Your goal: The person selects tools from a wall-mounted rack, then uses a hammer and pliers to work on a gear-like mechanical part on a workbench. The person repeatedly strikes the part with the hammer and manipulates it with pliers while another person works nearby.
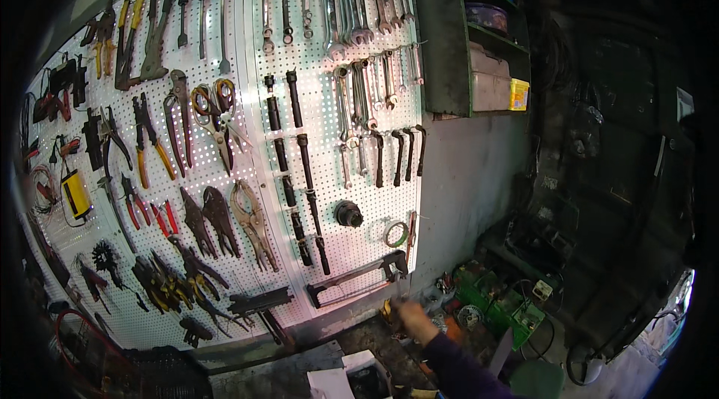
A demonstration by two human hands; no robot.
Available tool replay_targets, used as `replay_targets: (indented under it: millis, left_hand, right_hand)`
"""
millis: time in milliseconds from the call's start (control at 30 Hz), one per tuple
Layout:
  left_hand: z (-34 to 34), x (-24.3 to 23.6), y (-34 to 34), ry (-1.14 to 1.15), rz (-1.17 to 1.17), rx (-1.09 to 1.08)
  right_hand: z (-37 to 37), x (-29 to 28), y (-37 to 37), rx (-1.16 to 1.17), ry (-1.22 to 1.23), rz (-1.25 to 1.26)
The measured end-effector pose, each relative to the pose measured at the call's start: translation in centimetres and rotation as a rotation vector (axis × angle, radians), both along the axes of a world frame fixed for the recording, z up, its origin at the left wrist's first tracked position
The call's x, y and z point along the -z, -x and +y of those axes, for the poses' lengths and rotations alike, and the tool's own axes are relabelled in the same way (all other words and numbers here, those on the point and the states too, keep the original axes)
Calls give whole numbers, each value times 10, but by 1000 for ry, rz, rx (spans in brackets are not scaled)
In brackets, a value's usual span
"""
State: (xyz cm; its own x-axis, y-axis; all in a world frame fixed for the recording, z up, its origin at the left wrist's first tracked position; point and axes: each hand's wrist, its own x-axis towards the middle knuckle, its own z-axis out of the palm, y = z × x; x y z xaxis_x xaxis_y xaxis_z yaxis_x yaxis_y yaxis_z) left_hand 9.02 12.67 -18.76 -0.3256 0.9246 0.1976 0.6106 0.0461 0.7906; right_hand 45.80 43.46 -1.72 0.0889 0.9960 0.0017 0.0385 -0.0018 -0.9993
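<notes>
My right hand (416, 322), in a purple sleeve, reaches over the cluttered bench, just below a hacksaw (356, 279) hanging on the pegboard (292, 54). Its fingers look curled; a blurred grey, elongated shape at their tips cannot be made out clearly. A small yellow item (387, 311) lies just left of the hand. An open white box (327, 382) with dark contents sits below it on the dark bench (247, 382). My left hand is not in view.
Wrenches (346, 9), pliers, screwdrivers and scissors hang on the board. A dark shelf unit (449, 39) holds containers. A green machine (494, 301) with cables stands right of my hand, before a dark door (622, 137).
</notes>
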Motion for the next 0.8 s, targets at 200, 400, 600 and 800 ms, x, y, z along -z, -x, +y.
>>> replay_targets:
  millis: [200, 400, 600, 800]
  left_hand:
    - [-23, 1, 10, 85, -67, 32]
    - [-40, -33, -15, 99, 1, -54]
    - [-69, -37, -42, 161, 92, -67]
    - [-101, -44, -50, 190, 126, -162]
  right_hand:
    - [139, -166, -91, 434, -845, -391]
    - [172, -348, -113, 639, -772, -664]
    - [200, -416, -118, 587, -818, -700]
    - [215, -447, -99, 588, -1014, -540]
